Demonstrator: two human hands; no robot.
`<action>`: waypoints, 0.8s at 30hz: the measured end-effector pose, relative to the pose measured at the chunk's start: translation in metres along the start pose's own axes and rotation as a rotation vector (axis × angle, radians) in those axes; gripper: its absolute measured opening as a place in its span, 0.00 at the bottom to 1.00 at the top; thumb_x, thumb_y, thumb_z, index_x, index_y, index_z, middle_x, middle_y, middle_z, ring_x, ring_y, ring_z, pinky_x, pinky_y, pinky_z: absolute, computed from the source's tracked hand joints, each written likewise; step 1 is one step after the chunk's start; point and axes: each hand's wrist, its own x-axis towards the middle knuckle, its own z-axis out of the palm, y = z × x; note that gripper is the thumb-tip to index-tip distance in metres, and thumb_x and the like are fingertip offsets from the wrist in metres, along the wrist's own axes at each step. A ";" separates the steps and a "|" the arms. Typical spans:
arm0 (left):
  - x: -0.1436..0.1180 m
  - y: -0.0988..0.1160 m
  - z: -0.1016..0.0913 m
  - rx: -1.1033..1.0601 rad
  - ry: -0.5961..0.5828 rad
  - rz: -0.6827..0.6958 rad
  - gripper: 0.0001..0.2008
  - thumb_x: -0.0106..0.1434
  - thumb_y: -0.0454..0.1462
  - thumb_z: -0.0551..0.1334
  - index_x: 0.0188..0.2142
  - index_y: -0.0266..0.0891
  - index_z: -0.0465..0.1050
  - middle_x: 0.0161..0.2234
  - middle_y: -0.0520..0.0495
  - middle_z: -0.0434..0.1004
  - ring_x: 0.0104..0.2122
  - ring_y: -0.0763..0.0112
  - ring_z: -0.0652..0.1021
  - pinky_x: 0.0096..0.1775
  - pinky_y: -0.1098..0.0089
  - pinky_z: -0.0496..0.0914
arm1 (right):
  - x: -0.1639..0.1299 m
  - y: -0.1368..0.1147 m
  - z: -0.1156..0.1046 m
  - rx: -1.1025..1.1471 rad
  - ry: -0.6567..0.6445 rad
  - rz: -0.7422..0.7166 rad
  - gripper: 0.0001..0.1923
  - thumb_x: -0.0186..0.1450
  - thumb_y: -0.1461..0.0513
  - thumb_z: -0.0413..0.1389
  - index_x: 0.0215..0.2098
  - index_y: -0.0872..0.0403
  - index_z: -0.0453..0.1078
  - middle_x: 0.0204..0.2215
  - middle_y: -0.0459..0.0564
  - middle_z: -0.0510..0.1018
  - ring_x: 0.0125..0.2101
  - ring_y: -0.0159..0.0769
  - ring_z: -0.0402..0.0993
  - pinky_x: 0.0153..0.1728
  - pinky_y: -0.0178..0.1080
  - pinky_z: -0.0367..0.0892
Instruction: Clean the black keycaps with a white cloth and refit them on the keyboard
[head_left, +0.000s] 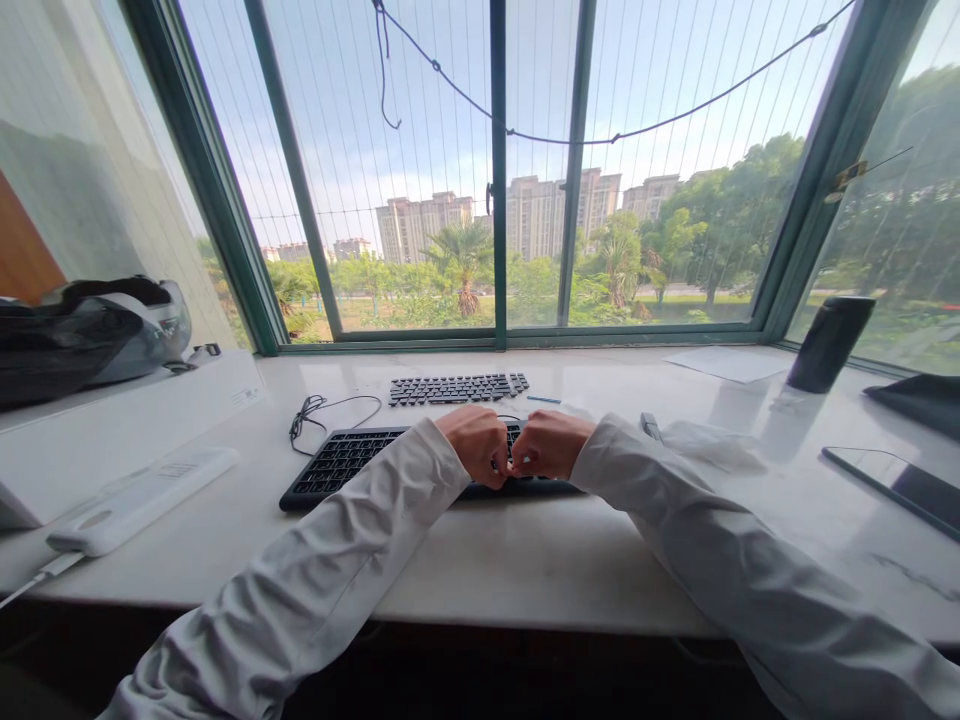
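So both hands, left hand (pixel 478 445) and right hand (pixel 549 443), sit curled tight over the black keyboard (pixel 352 462), knuckles touching; can't tell what they grip. Loose keycaps (pixel 457 388) lie just behind it.

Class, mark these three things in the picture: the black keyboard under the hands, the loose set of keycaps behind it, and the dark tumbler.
black keyboard (pixel 341 462), head view, on its left key field.
loose keycaps (pixel 457 388), head view, middle of the rows.
dark tumbler (pixel 830 343), head view, middle of its body.
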 end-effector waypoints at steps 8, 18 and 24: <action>0.001 0.011 -0.005 0.090 -0.038 -0.015 0.07 0.43 0.38 0.63 0.24 0.45 0.80 0.17 0.49 0.75 0.17 0.73 0.69 0.21 0.71 0.52 | 0.000 0.003 0.000 0.068 -0.060 0.007 0.12 0.58 0.56 0.54 0.29 0.53 0.77 0.16 0.47 0.75 0.20 0.30 0.70 0.23 0.32 0.59; 0.000 0.014 -0.004 0.153 -0.035 0.004 0.08 0.43 0.38 0.62 0.24 0.46 0.79 0.19 0.48 0.76 0.19 0.69 0.72 0.22 0.71 0.56 | -0.001 -0.008 0.000 -0.140 -0.025 -0.019 0.11 0.58 0.58 0.54 0.28 0.53 0.78 0.21 0.51 0.78 0.21 0.32 0.69 0.21 0.33 0.54; -0.005 0.009 -0.003 0.113 0.002 0.004 0.09 0.46 0.40 0.61 0.26 0.50 0.79 0.21 0.52 0.77 0.22 0.71 0.73 0.24 0.72 0.56 | -0.001 0.005 0.004 -0.049 0.007 -0.056 0.11 0.58 0.56 0.55 0.29 0.52 0.78 0.20 0.48 0.77 0.21 0.29 0.69 0.21 0.32 0.54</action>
